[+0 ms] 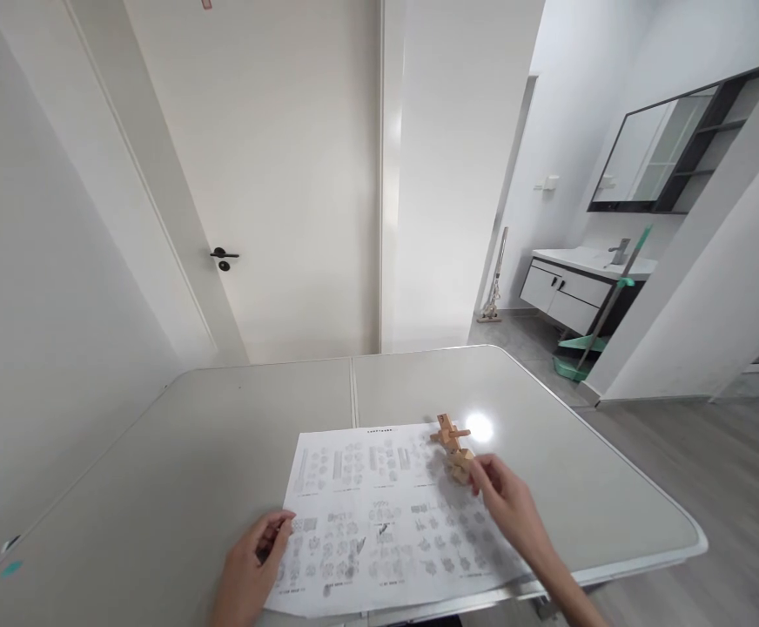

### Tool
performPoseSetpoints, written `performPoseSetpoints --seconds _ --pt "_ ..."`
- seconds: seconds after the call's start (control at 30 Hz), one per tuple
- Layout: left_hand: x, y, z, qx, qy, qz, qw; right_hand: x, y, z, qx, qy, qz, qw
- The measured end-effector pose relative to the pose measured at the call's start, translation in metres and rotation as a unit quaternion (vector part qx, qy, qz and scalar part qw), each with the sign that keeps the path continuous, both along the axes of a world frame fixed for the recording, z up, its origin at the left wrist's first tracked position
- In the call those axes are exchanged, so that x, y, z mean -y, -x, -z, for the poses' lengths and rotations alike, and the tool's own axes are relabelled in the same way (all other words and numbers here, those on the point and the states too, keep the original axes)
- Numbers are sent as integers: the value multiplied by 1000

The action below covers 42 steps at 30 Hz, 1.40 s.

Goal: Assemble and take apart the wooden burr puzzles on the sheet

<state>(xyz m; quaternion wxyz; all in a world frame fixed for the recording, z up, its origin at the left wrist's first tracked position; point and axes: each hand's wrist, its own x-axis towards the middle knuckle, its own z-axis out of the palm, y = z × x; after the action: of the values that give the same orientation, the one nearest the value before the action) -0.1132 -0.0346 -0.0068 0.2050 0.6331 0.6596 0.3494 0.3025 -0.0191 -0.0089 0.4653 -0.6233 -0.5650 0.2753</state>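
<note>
Printed sheet (353, 498) on table (275, 401). Darker wooden piece (448, 433) at sheet's top right corner, lighter wooden piece (459, 468) just below it, by sheet's right edge, directly at right hand's fingertips. Right hand (507, 492): thumb and fingers nearly together, pinching lighter piece's right side. Left hand (255, 553) at sheet's left edge, fingers curled; can't tell if it grips the paper. Dark mark on darker piece, sheet's title and captions all too small to read.
</note>
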Motion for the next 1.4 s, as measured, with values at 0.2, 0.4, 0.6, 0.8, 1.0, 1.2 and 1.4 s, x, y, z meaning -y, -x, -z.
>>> performPoseSetpoints --seconds 0.2,0.4,0.6,0.8,1.0,1.2,1.4 --pt "1 -2 -5 10 6 2 1000 -71 -36 -16 113 83 63 988" --pt "0 1 2 1 14 8 1000 -105 -44 -6 127 190 26 973" --pt "-6 0 4 -3 13 3 1000 -111 -44 -6 94 244 0 965" --pt "-8 6 11 -1 15 7 1000 -111 -24 -18 25 191 -13 981" --pt "-9 -18 -2 -22 -10 25 999 -79 23 -49 -68 139 -104 982" --pt "-33 -84 -27 107 69 117 985 -41 76 -44 -213 160 -194 944" --pt "-59 -107 -25 223 167 176 944 -33 95 -26 -255 186 -210 925"
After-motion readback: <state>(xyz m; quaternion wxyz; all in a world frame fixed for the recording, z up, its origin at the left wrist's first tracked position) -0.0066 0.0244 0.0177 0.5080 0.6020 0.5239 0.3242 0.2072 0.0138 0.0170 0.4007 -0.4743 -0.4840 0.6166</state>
